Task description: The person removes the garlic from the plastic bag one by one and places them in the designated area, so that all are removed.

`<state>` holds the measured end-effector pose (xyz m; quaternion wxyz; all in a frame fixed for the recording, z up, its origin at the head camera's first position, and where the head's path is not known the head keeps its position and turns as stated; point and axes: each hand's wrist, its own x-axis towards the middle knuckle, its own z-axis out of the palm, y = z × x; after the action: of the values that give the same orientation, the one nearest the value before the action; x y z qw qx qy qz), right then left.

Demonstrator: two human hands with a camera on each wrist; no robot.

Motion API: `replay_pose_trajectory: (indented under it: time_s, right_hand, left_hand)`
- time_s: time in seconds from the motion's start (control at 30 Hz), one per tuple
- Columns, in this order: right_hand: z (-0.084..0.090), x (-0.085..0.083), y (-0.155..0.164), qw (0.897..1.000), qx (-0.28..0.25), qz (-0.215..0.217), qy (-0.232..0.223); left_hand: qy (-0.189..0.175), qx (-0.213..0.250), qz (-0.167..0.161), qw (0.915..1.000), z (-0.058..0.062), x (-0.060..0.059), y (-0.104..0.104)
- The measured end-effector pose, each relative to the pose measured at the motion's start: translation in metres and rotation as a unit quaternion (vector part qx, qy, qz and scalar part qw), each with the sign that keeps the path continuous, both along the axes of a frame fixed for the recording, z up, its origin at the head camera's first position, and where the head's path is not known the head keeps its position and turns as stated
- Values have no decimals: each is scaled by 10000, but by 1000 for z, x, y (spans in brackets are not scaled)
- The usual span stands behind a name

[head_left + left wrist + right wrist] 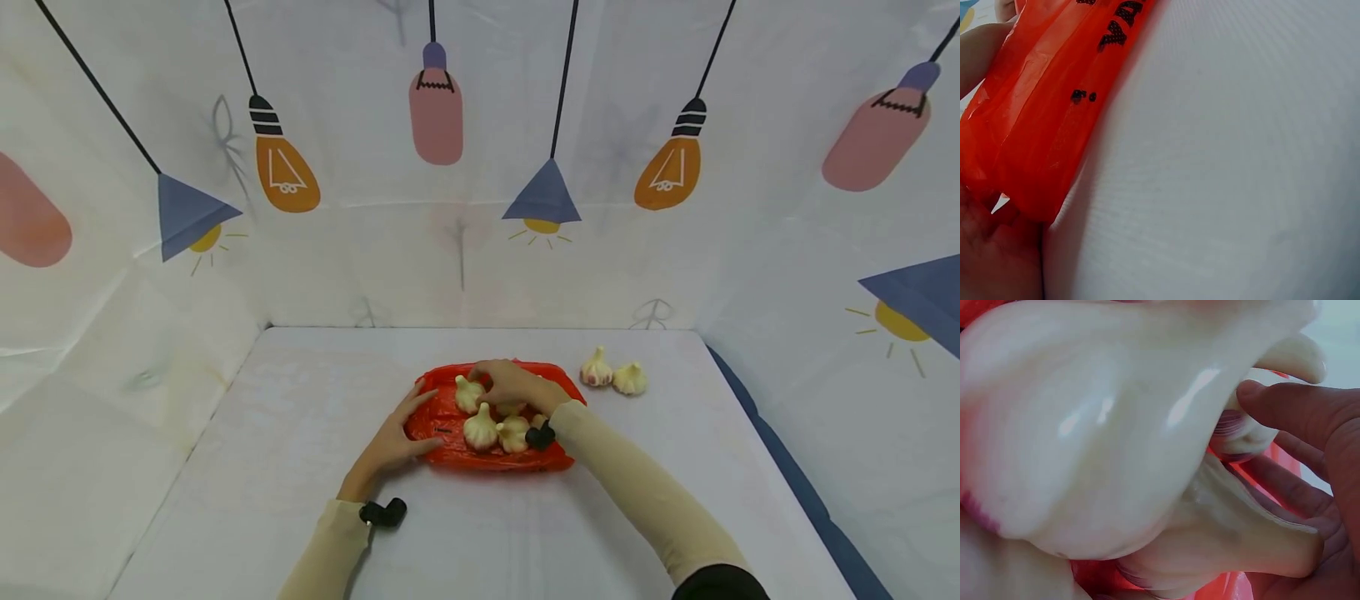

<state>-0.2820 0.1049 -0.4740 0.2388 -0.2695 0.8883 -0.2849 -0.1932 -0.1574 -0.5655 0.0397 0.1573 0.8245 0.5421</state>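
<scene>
While my left hand (396, 442) is pressing the red bag (450, 425) flat-fingered, my right hand's (512, 383) fingers are clasping a garlic bulb (470, 393); two bulbs (613, 372) are waiting on the desk (300, 467).

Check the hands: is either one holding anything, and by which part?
The left hand presses the left edge of the red plastic bag flat on the table. The right hand rests among the garlic bulbs on it; whether it grips one cannot be told.

5 garlic bulbs (481, 427), 1 red bag (450, 446), 2 hands (390, 446)

left hand (396, 442) flat, fingers spread, right hand (512, 385) arched, fingers curled down
</scene>
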Motion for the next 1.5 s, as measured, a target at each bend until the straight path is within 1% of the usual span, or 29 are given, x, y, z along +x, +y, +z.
replay_pose_trajectory:
  time_s: [0.2, 0.3, 0.43, 0.63, 0.77, 0.83, 0.97, 1.07, 1.2, 1.4, 1.5]
  right_hand:
    - [-2, -1, 5, 9998, -82, -161, 84]
    - [-2, 0, 7, 9992, -320, -218, 112]
    - [0, 2, 11, 9966, -765, -297, 34]
    - [-2, 4, 19, 9891, -1379, -510, -90]
    - [-3, 8, 25, 9847, -1613, -649, -149]
    - [-2, 11, 28, 9824, -1696, -759, -170]
    - [-1, 15, 35, 9784, -1866, -889, -75]
    - [-3, 16, 40, 9776, -1879, -947, 59]
    - [-2, 19, 46, 9756, -1951, -998, 97]
    - [8, 22, 53, 9724, -2097, -1017, 100]
    - [12, 23, 57, 9689, -2207, -1114, 103]
  left_hand:
    - [-58, -149, -56, 9999, 2, 1, 1]
    - [-110, -165, -59, 9998, 3, 1, 1]
    - [-164, -201, -14, 9997, 3, 1, 1]
    - [-81, -207, 7, 9998, 3, 1, 0]
    - [-21, -160, -2, 9999, 2, 1, 1]
    - [-21, -148, -8, 9999, 2, 1, 1]
    - [-33, -179, -47, 9998, 2, 1, 1]
    - [-1, -220, -79, 9997, 1, 1, 1]
    - [54, -211, -94, 9997, 0, 1, 0]
    - [187, -324, -66, 9993, -1, 0, 0]
    - [216, -327, -50, 9992, 0, 1, -1]
